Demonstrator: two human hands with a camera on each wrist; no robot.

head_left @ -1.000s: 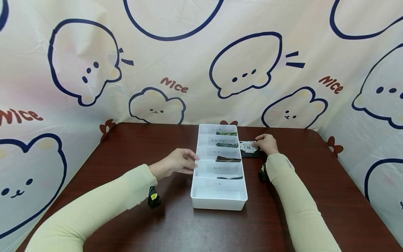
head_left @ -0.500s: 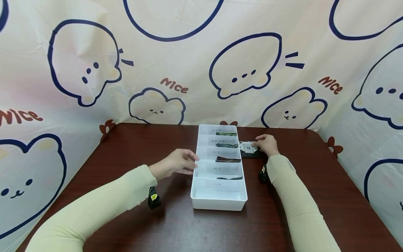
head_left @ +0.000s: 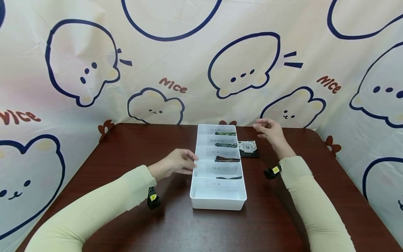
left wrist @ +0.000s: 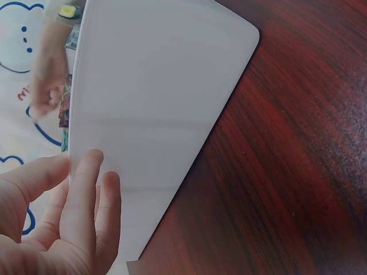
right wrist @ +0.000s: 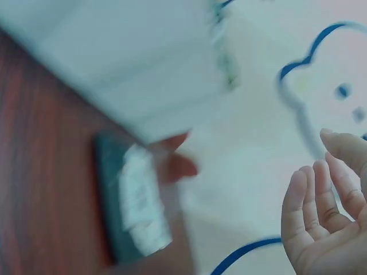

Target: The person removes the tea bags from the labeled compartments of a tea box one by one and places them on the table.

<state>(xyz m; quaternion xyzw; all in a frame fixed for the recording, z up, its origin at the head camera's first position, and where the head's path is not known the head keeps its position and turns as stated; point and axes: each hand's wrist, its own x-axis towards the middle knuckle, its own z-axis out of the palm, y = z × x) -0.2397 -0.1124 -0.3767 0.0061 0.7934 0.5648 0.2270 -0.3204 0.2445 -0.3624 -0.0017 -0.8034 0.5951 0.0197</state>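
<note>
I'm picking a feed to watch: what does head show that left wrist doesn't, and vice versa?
Only head: the compartment labels and the printed packet right of the white divided tray. Only left wrist: the tray's left outer wall, close up. Both: the tray, its sachets, the table, the left hand at the rim, the right hand in midair.

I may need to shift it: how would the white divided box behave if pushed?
The white box, low and long, would probably slide rather than tip. Its thin walls suggest it's fairly light. The packets inside might shift, filling only part of their compartments.
</note>
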